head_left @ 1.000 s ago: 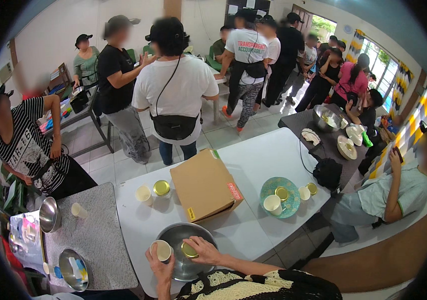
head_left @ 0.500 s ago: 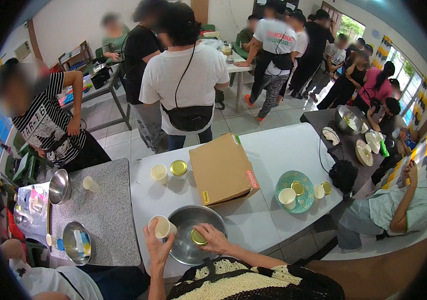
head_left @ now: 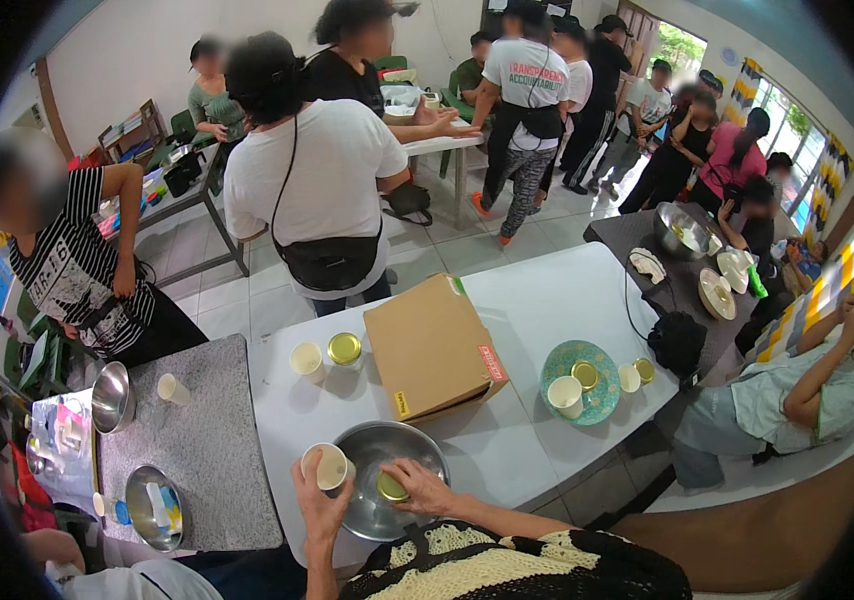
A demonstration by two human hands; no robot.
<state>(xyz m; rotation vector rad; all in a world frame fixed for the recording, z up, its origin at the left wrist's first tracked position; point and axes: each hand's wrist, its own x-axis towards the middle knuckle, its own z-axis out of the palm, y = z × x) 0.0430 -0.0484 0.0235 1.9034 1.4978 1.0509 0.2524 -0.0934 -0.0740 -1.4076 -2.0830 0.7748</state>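
My left hand [head_left: 322,502] is wrapped round a pale paper cup [head_left: 327,464], its open mouth tilted toward me, at the left rim of a large steel mixing bowl [head_left: 372,436]. Over the bowl, my right hand [head_left: 420,486] grips a small jar with a gold lid [head_left: 391,487]; the fingers hide much of its body. What the cup holds, if anything, is hard to make out. Behind the bowl stand another paper cup [head_left: 307,362] and a second gold-lidded jar [head_left: 345,350].
A cardboard box [head_left: 434,345] sits behind the bowl on the white table [head_left: 537,470]. To the right, a teal patterned plate [head_left: 592,405] bears a cup and a gold-lidded jar. A grey table [head_left: 217,450] with steel bowls adjoins at left. Several people stand beyond.
The view has shifted slightly. Both hands keep hold of the cup and jar, with little movement between them. Across the table, the person in the white shirt has moved left.
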